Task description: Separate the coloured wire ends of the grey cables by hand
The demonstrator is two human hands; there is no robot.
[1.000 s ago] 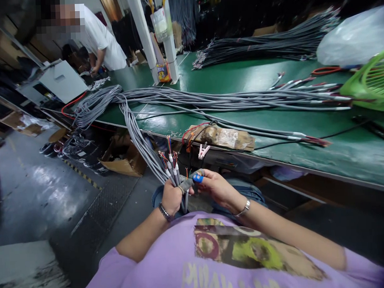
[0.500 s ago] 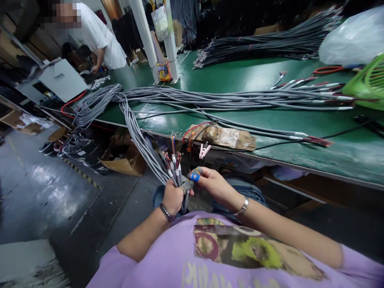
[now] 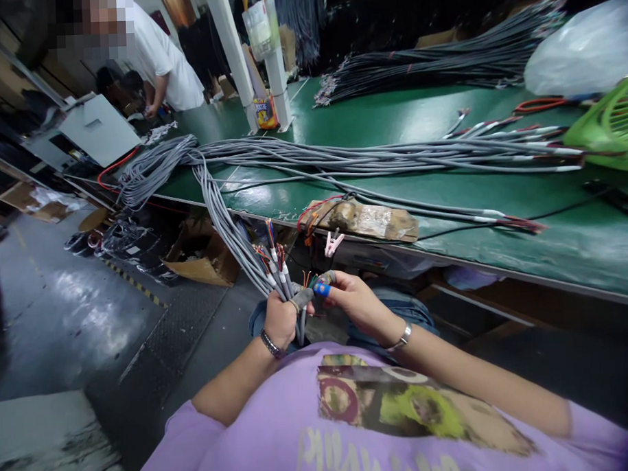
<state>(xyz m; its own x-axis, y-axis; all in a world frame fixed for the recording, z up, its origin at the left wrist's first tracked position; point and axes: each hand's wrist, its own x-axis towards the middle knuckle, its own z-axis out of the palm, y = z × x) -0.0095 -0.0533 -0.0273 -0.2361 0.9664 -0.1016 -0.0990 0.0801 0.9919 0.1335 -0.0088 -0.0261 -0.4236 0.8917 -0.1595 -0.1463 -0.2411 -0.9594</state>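
My left hand (image 3: 282, 319) is closed around several grey cables (image 3: 226, 228), whose stripped ends with coloured wires (image 3: 272, 251) stick up above the fist. White bands (image 3: 280, 269) wrap the cables just below the bare wires. Close beside it, my right hand (image 3: 350, 294) pinches thin coloured wires (image 3: 309, 280) at a cable end between thumb and index finger. Blue tape (image 3: 322, 289) covers part of the right thumb, and grey wrapping shows on fingers of both hands. The fingertips of the two hands nearly meet, so the exact grip is partly hidden.
Along the green bench (image 3: 418, 118) lies a long bundle of grey cables (image 3: 342, 155). A taped wooden board (image 3: 370, 218) and a pink clip (image 3: 333, 244) are at its front edge. Black cables (image 3: 431, 63) and a green basket (image 3: 609, 129) lie behind and right. A person (image 3: 167, 69) stands far left.
The cable ends in my left hand have shifted slightly left and tilted. Orange and green wires now show fanned out between my hands. The person at the back has moved their hands slightly.
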